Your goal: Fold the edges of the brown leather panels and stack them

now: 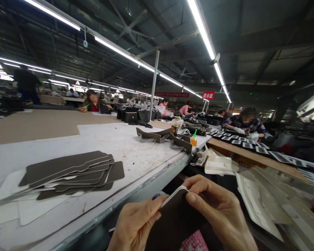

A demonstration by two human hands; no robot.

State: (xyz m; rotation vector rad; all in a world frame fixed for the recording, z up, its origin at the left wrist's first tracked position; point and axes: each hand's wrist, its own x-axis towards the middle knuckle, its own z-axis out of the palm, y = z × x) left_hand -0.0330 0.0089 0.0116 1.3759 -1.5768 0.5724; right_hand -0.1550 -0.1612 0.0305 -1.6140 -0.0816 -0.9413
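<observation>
A dark brown sheet (172, 223) with a pale edge is held up in front of me, below the table's edge. My left hand (138, 223) pinches its left part between thumb and fingers. At its upper right corner, my right hand (219, 209) grips the edge with thumb and index finger. A fanned stack of dark brown panels (75, 170) lies on the white-covered table (99, 139) to the left, with white pieces (34, 209) beneath it. Farther back on the table, curved brown strips (170, 137) stand near a small orange bottle (194, 139) with a green tip.
Cream-coloured pieces (219, 162) and pale panels (261, 202) lie to the right, beside my right hand. A gloved person (247, 122) works at a table with rows of pieces. Black bags (132, 115) and a jar (175, 124) stand at the back.
</observation>
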